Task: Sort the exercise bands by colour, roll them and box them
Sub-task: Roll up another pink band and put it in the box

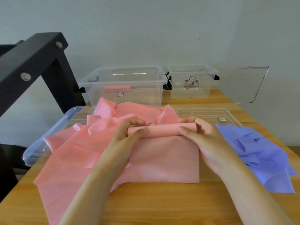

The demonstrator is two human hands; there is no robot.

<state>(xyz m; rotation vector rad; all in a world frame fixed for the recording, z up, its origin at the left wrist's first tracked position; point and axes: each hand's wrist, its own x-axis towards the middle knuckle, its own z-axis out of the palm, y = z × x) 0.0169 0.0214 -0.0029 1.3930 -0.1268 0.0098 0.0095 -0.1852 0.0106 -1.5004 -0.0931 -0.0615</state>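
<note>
The left hand and right hand each curl fingers and thumb round one end of the pink roll, a grip that appears meant to hold the ends level and the turns tight; the unrolled tail of the pink band lies flat on the counter toward the person, its near edge well inside the counter edge; loose pink bands are heaped at the left, partly over a clear lid; blue bands lie just right of the right hand, apart by colour; the large box stands open behind the roll, one rolled pink band inside, with room judged ample; the small box beside it appears empty.
</note>
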